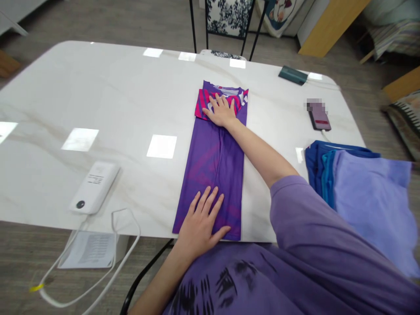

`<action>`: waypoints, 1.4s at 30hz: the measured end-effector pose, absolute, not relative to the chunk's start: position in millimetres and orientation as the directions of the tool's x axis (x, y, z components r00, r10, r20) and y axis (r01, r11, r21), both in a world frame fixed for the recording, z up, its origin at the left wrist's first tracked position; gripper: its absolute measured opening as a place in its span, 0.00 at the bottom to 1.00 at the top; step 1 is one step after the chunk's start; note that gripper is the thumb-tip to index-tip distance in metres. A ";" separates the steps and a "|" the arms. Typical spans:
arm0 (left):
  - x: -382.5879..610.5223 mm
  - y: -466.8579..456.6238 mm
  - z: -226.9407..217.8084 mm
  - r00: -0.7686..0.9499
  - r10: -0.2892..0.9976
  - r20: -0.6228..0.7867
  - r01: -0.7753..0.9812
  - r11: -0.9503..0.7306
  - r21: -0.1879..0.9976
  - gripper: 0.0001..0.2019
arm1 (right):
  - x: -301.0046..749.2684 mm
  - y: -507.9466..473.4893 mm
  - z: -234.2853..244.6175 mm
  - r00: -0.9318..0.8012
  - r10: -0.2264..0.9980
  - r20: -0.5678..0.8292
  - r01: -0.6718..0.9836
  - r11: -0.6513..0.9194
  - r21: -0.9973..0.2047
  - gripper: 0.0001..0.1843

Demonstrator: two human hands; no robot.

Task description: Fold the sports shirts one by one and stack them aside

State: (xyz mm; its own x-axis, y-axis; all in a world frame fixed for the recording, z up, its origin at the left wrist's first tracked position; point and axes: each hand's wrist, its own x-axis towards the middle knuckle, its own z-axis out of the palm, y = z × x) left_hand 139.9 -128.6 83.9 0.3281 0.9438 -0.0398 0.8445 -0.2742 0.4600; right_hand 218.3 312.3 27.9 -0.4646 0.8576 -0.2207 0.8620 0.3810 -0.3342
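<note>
A purple jersey [206, 153] with pink striped parts lies folded into a long narrow strip on the white marble-look table [131, 87]. Its collar end points to the far side, and the near end reaches the table's front edge. Flat on the pink striped part near the collar rests my right hand [221, 109], fingers spread. My left hand [201, 223] lies palm down across the near end of the jersey, its fingers stretched out and the thumb apart. Neither hand grips the cloth.
Folded blue and lavender clothes [370, 188] hang over the table's right edge. Beyond them lie a phone [319, 114] on a cable and a dark green box-like object [293, 75]. A white device [95, 188] with a cable sits at left. A chair [228, 19] stands behind the table.
</note>
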 end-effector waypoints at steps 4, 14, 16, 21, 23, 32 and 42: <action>134.0 -128.3 88.2 0.330 0.944 0.003 0.811 -0.285 0.511 0.45 | 240.1 281.8 54.9 -0.476 0.863 -0.170 0.858 0.413 -0.305 0.53; 48.8 -184.4 86.9 0.313 0.947 0.070 0.763 -0.295 0.576 0.40 | 390.9 -11.7 136.1 -0.783 0.621 -0.047 0.548 0.651 -0.525 0.40; 39.2 -196.7 77.9 0.353 0.933 0.070 0.766 -0.331 0.552 0.39 | 409.3 -69.7 130.9 -0.818 0.570 -0.080 0.529 0.691 -0.493 0.42; 35.7 -216.7 64.1 0.421 0.899 0.121 0.762 -0.423 0.489 0.31 | 436.5 -137.7 100.4 -0.770 0.637 -0.042 0.606 0.709 -0.361 0.31; 38.8 -224.6 66.3 0.452 0.877 0.162 0.731 -0.469 0.496 0.28 | 443.3 -148.8 100.2 -0.746 0.666 0.011 0.622 0.703 -0.345 0.28; 66.0 -260.2 161.8 0.278 0.911 0.303 0.379 -0.394 0.837 0.21 | 468.0 -187.4 204.1 -0.790 0.606 0.088 0.352 0.568 -0.744 0.15; 69.1 10.7 172.1 -0.243 0.930 0.275 0.453 -0.142 0.880 0.14 | 391.0 63.2 218.2 -0.328 0.936 0.126 0.649 0.320 -0.690 0.25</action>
State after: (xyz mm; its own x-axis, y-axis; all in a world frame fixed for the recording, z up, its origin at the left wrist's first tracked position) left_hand 69.1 10.7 172.1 -0.2429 0.9303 0.2748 0.4534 -0.1415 0.8800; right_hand 391.0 63.2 218.2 -0.3284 0.9361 0.1257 0.6487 0.3203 -0.6904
